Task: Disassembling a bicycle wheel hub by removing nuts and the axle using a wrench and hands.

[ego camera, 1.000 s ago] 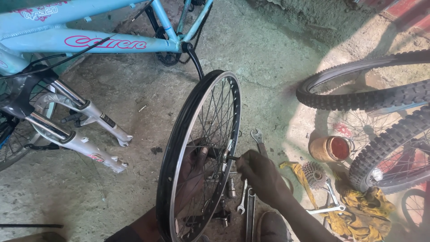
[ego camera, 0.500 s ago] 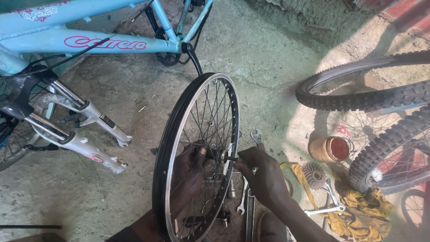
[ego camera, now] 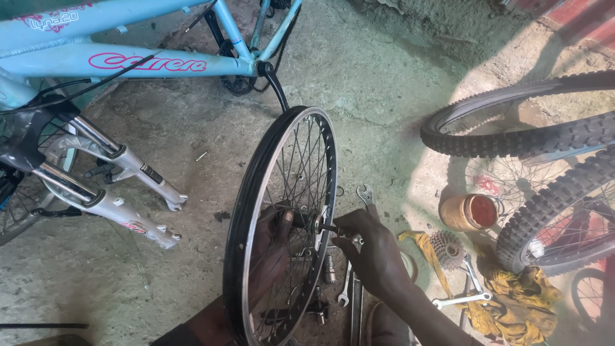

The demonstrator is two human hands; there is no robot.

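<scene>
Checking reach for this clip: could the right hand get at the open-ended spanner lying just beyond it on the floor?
Probably yes. The right hand is at the wheel's axle, and the spanner lies on bare concrete close beyond it, on the same side of the wheel, with nothing between.

One bare rim (ego camera: 282, 218), two tyred wheels (ego camera: 512, 138), three spanners (ego camera: 366, 195), one tin (ego camera: 471, 213).
</scene>
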